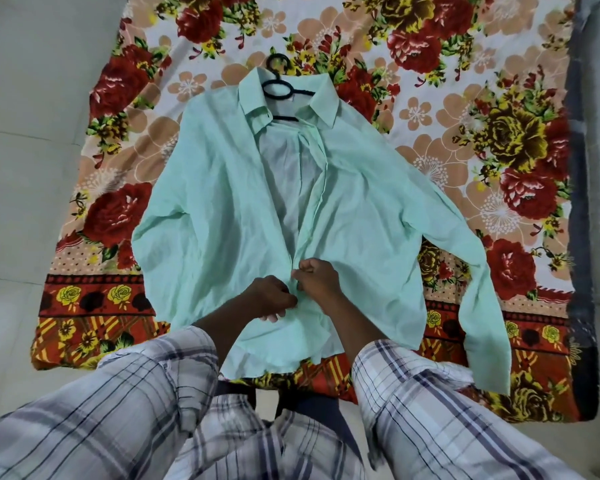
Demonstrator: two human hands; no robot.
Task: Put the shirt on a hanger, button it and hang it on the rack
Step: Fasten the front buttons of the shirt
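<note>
A pale tiled floor (25,140) fills the edges of the view. A large flowered sheet (465,98) is spread over it, printed with red roses, yellow roses and peach blossoms on white, with a red and orange patterned border along the near side.

A light mint-green long-sleeved shirt (222,209) lies flat on its back in the middle of the sheet, collar away from the viewer and hem close to the viewer. The cloth is thin and creased. The front is open from the collar (321,98) down to roughly the lower third, showing the paler inside of the back panel. On the right of the picture one long sleeve runs down to the near corner of the sheet; the other sleeve is folded in close to the body of the shirt.

Two arms in grey and white checked sleeves (136,393) reach in from the bottom of the view.

A black hanger (278,88) sits inside the shoulders of the shirt, its hook poking out above the collar onto the sheet.

The left hand (269,296) and right hand (317,275) meet at the front edges of the shirt, low down near the hem. Both have curled fingers pinching the cloth where the two edges come together. No button can be made out there.
</note>
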